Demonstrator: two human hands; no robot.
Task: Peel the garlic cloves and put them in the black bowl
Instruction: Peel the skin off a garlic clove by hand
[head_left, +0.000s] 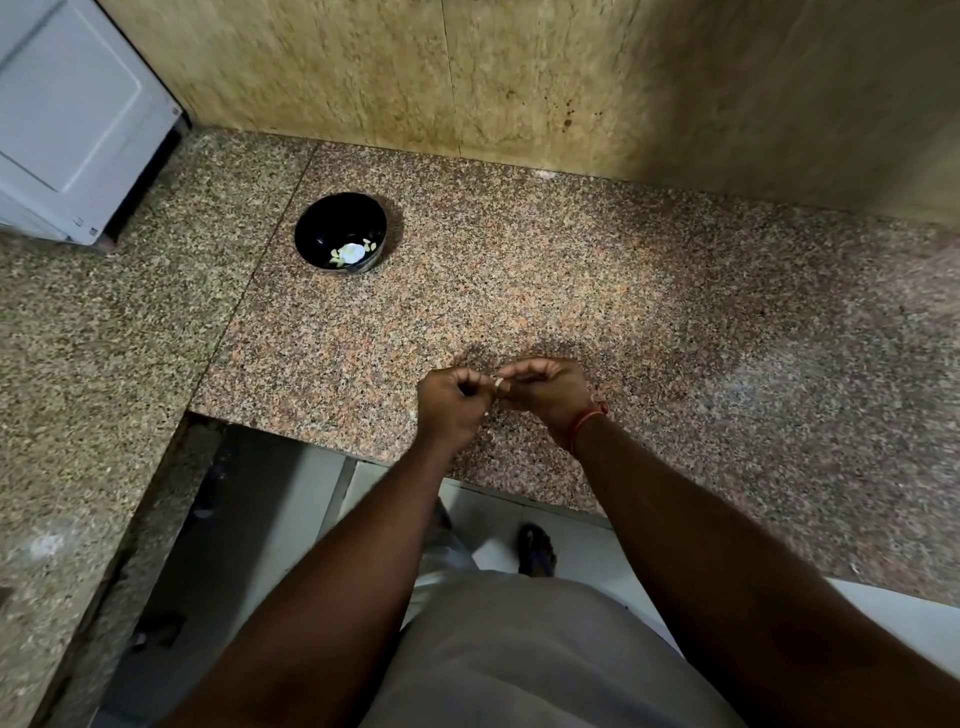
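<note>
A small pale garlic clove (498, 383) shows between the fingertips of both hands, just above the near edge of the granite counter (571, 291). My left hand (451, 410) and my right hand (545, 396) meet there with curled fingers, both pinching the clove. Most of the clove is hidden by the fingers. The black bowl (318, 224) stands far to the upper left of my hands. It has a pale flower pattern on its wall; I cannot tell whether any cloves lie in it.
A white appliance (72, 119) stands at the far left on the counter. A beige stone wall (467, 73) closes the back. The counter's front edge runs right under my hands, with tiled floor (582, 540) and a sandalled foot (537, 548) below.
</note>
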